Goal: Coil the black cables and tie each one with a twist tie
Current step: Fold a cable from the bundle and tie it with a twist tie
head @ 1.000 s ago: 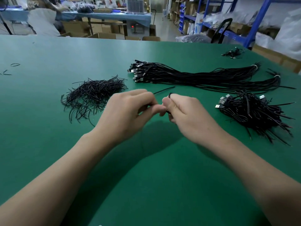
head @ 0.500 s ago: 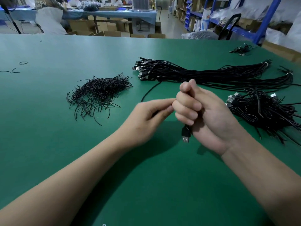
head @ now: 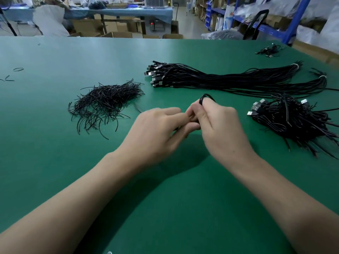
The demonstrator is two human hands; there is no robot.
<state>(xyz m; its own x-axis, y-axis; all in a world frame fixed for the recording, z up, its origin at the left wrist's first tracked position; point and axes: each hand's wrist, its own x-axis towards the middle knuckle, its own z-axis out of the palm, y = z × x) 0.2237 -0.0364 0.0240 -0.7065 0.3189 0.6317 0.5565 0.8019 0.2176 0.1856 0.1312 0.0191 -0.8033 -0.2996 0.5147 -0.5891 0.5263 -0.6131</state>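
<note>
Right hand (head: 218,125) grips coiled cable (head: 206,97); left hand (head: 157,129) pinches it

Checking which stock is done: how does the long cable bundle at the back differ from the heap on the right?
The long bundle lies stretched out straight; the heap is a compact mound of folded-up cables. The long bundle's plugs cluster at its left end, with pale bands cinching its right end; the heap shows scattered plugs and no such bands. Both are black USB cables on the green table.
</note>
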